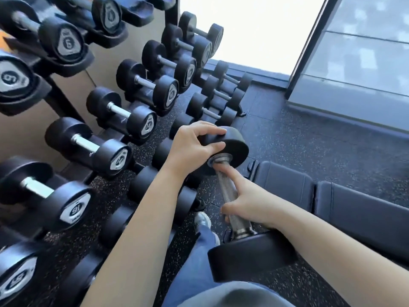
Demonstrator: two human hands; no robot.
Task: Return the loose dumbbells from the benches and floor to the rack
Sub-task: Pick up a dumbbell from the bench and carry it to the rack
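Note:
I hold a black dumbbell (234, 149) in the air in front of me, its steel handle running toward me and its near head by my right forearm. My left hand (194, 145) grips the rim of the far head from above. My right hand (241, 198) is curled round the knurled handle, index finger stretched along it. The dumbbell rack (55, 94) fills the left side, three tiers of black dumbbells with numbered grey end caps. The held dumbbell hangs just right of the lowest tier.
A dark padded bench (345, 196) lies low at the right. Speckled rubber floor (309, 138) runs to a bright window at the back. My blue trouser leg and white shoe (202, 220) stand below the dumbbell, beside the rack's foot.

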